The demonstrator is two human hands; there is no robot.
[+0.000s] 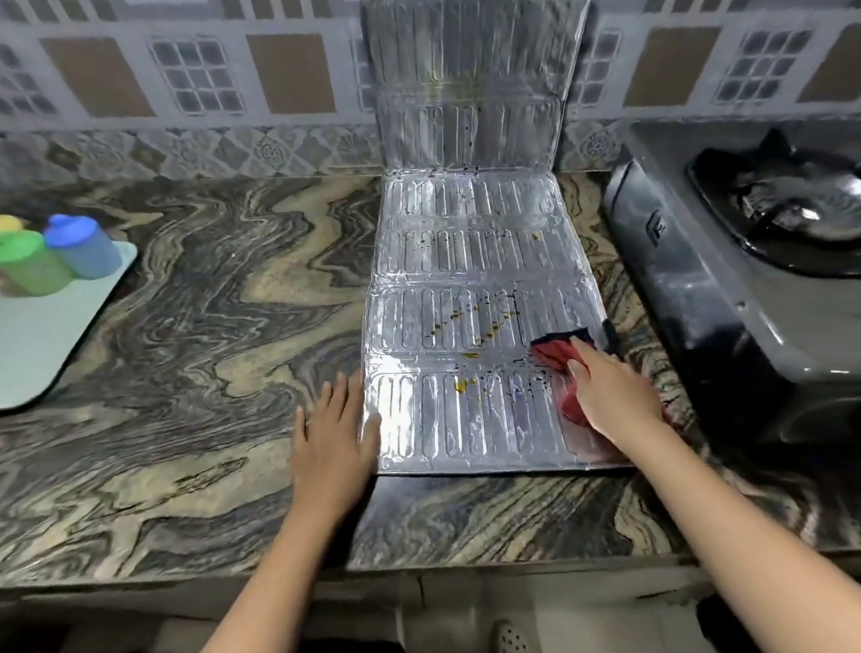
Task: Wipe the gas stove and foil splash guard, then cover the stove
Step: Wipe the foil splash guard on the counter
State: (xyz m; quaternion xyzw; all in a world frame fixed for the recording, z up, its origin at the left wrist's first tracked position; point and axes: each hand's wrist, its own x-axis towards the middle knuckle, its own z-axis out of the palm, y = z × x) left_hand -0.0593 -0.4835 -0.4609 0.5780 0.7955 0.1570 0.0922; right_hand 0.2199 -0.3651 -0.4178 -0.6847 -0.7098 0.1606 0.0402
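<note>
The foil splash guard [472, 292] lies unfolded on the marble counter, its far panel leaning up against the tiled wall. Brown and yellow grease spots dot its near panels. My left hand [331, 434] lies flat with straight fingers at the guard's near left edge, thumb on the foil. My right hand [611, 389] presses a red and black cloth [557, 355] onto the guard's near right corner, fingers extended over the cloth. The grey gas stove [774, 268] with a black burner stands to the right of the guard.
A pale tray [17, 338] at the far left holds several coloured plastic bottles [36, 251]. The patterned marble counter [201, 313] spreads between tray and guard. Its front edge runs below my forearms. The tiled wall closes off the back.
</note>
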